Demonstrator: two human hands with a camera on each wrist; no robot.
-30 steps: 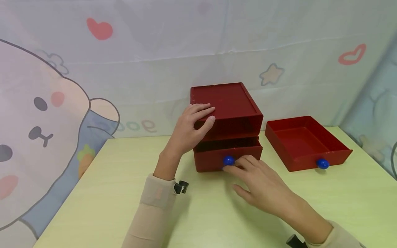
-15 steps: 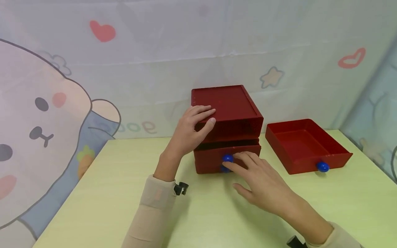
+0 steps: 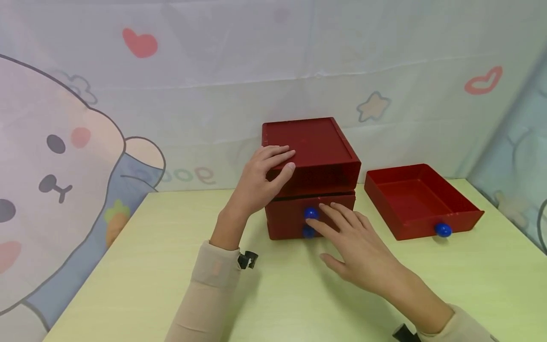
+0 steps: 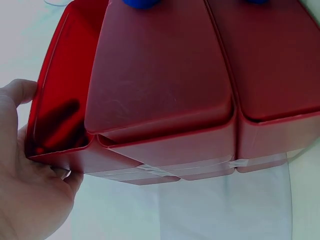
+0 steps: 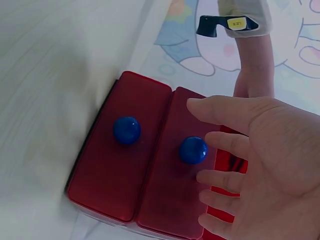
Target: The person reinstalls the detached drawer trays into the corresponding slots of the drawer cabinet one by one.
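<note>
A red drawer cabinet has an open top slot above two drawers. Its middle drawer stands slightly proud of the frame, and a thin dark gap shows above its front. The bottom drawer sits in its slot. Both fronts carry round blue knobs, the middle knob above the lower knob. My left hand rests on the cabinet's top left edge, fingers extended over the top. With fingers spread, my right hand has its fingertips right at the middle drawer's front, beside the knob, holding nothing.
A third red drawer with a blue knob lies on the table, right of the cabinet. Directly behind hangs a printed cloth with a cartoon bear. A dark cable shows at the far right.
The middle drawer has slid back into the cabinet, and the lower knob has come into view. My right fingers have followed it forward. The left hand stays on the cabinet.
</note>
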